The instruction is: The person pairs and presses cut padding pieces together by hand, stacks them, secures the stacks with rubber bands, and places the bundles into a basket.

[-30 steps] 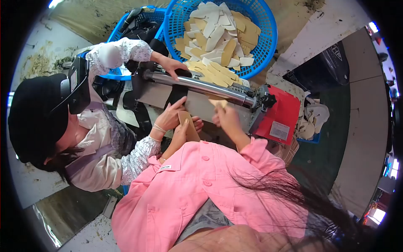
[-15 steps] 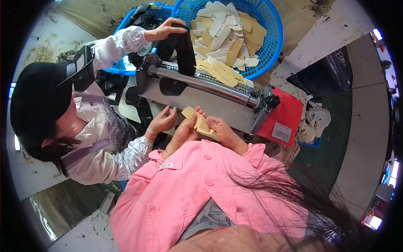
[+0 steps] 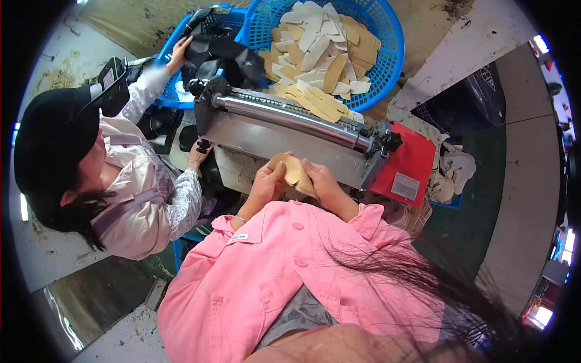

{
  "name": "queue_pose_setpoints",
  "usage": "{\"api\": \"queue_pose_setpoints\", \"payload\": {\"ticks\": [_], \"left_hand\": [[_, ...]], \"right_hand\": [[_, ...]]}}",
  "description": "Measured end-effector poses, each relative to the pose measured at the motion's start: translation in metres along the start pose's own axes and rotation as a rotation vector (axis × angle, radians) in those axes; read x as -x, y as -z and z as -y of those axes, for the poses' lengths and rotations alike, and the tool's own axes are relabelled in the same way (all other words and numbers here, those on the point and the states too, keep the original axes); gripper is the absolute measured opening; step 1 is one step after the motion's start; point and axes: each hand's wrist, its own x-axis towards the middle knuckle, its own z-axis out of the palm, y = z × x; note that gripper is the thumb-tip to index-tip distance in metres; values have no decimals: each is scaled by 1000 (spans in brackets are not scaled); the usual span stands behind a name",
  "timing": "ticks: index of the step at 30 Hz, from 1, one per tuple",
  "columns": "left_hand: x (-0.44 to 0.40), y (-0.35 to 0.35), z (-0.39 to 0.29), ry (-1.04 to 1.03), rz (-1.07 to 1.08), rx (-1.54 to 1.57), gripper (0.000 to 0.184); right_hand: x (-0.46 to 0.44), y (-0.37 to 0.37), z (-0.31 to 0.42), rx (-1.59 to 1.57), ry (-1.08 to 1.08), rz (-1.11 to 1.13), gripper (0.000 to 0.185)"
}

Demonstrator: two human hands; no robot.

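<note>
A tan, flexible cut-out piece (image 3: pixel 293 171), curved and bent, is held between my two hands in front of my pink jacket. My left hand (image 3: pixel 268 183) pinches its left side, thumb on top. On the opposite side, my right hand (image 3: pixel 324 183) grips the right edge, its thumb along the fold. Just beyond the piece lies the metal plate of a roller machine (image 3: pixel 290 123); the piece appears to be over its near edge. Some fingers of both hands are hidden behind the piece.
A blue basket (image 3: pixel 399 54) full of tan and white pieces stands behind the machine. A co-worker (image 3: pixel 130 163) at left has one hand at a basket of black pieces (image 3: pixel 225 55), the other near the machine. A red panel (image 3: pixel 408 160) sits at the machine's right end.
The tan piece has been bent wider between my hands. The co-worker's far hand moved left with the black material, off the roller; their near hand drew back from beside mine toward the machine's left end.
</note>
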Motion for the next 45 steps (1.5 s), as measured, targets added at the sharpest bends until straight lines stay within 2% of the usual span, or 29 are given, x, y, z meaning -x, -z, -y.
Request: {"api": "queue_pose_setpoints", "payload": {"ticks": [2,3,5,6,9,10,13,14,18,21,25,27,28,31,32,35,36,37,39,40,43,45], "left_hand": [[0,-3,0,-98,-133,-217,27],[-1,0,1,-76,-140,-232,26],[-3,7,7,-30,-153,-257,26],[-3,5,4,18,-135,-138,24],[0,-1,1,163,-75,216,20],[-4,0,3,78,-112,177,25],[-5,-15,-9,-62,-91,78,26],[-3,-13,-10,-104,-128,-34,23],[-8,1,-5,-117,-224,-67,18],[-11,1,4,16,-340,-119,18],[-12,14,13,84,-199,-85,22],[-4,19,17,116,-121,-185,25],[1,4,18,70,-187,-95,29],[4,41,32,80,-73,-231,27],[5,42,34,66,-107,-311,26],[15,14,11,28,-217,-534,23],[15,12,7,15,-257,-598,23],[12,11,3,1,-296,-661,23],[10,9,0,42,-328,-654,24],[11,9,1,69,-346,-650,25],[8,36,28,120,-126,-24,28],[8,39,34,98,-70,-26,31]], "right_hand": [[1,2,-5,905,243,-141,39],[1,-2,-5,1354,367,-214,39],[-2,-11,-6,385,180,-112,36],[-2,-14,-7,-97,77,-54,34],[-7,-10,-22,143,206,-85,30],[-10,-3,-24,587,310,-168,28],[-9,1,-18,727,289,-299,25],[-5,-1,-16,727,316,-308,23],[7,-14,-8,750,357,-290,17],[4,-15,-9,765,336,-283,16],[-7,1,-25,552,273,-367,19],[-4,11,-21,723,302,-533,20],[-3,13,-17,807,313,-618,21],[-13,25,-6,1042,328,-561,20],[-26,34,-13,938,308,-487,25],[-65,35,-17,464,379,-523,32],[-67,42,-23,528,388,-601,40],[-54,35,-15,648,282,-538,39],[-9,15,1,889,52,-402,38],[11,1,14,856,97,-246,33],[-3,20,-4,966,110,-344,28],[-33,34,-8,992,214,-497,26]]}}
